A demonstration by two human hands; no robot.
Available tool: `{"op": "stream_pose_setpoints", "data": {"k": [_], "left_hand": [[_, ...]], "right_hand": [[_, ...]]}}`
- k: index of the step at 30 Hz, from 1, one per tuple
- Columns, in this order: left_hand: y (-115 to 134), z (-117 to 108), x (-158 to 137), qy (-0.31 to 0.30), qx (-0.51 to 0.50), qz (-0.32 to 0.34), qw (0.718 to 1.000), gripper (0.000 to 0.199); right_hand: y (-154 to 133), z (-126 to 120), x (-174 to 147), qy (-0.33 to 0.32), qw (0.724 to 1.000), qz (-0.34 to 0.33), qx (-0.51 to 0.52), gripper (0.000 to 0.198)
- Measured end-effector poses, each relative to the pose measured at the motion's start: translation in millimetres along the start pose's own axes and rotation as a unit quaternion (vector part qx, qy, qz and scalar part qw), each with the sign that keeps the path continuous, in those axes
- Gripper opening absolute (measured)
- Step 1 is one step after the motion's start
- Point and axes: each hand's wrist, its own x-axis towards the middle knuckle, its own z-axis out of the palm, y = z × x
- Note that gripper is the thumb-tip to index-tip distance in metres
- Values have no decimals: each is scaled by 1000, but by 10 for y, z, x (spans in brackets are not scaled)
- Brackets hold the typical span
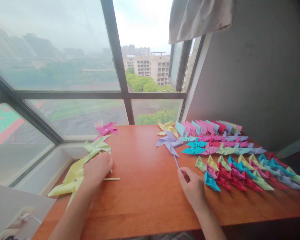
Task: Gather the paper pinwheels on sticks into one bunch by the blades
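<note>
My right hand point(193, 186) pinches the lower end of the stick of a lavender paper pinwheel point(170, 142) on the right half of the table. At the left, my left hand point(98, 167) is closed at the stick of a light green pinwheel point(97, 147); its fingertips are mostly hidden. A yellow pinwheel point(76, 180) lies partly under my left wrist, with a pale stick point(111, 179) showing to the right of it. Behind the green one lies a magenta pinwheel point(107, 129). Another pale yellow pinwheel point(167, 127) sits just behind the lavender one.
Rows of folded paper boats point(237, 176) cover the table's right side. Behind them are rows of paper cranes point(218, 146) and standing folded paper pieces point(207, 126). The wooden table point(140, 200) meets a window point(150, 110); a wall socket point(22, 215) is at lower left.
</note>
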Motion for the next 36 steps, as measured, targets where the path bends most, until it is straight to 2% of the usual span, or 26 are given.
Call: {"op": "stream_pose_setpoints", "data": {"k": [5,8,12,18,22,29,33,36], "left_hand": [[-80,47,47,1,-33,-40,999,42],[-180,74,119,-22,-49,-68,996,41],[-260,88,193,-63,-64,-61,994,32],[-255,81,212,-80,-85,-56,992,27],[-251,106,228,-78,-91,-67,991,33],[-221,88,202,-68,-79,-50,993,31],[-168,11,98,-48,-67,-46,996,36],[-66,-62,-17,-9,-51,-52,997,36]], "right_hand": [[-4,-4,1,6,1000,-5,-5,31],[1,-2,3,5,1000,-11,-11,31],[5,1,3,3,1000,-12,-11,31],[8,3,1,8,1000,-11,-11,32],[16,7,2,2,1000,-8,-6,31],[18,7,9,5,1000,-12,-3,32],[13,9,13,4,1000,-11,-2,32],[0,3,10,2,1000,-10,0,31]]}}
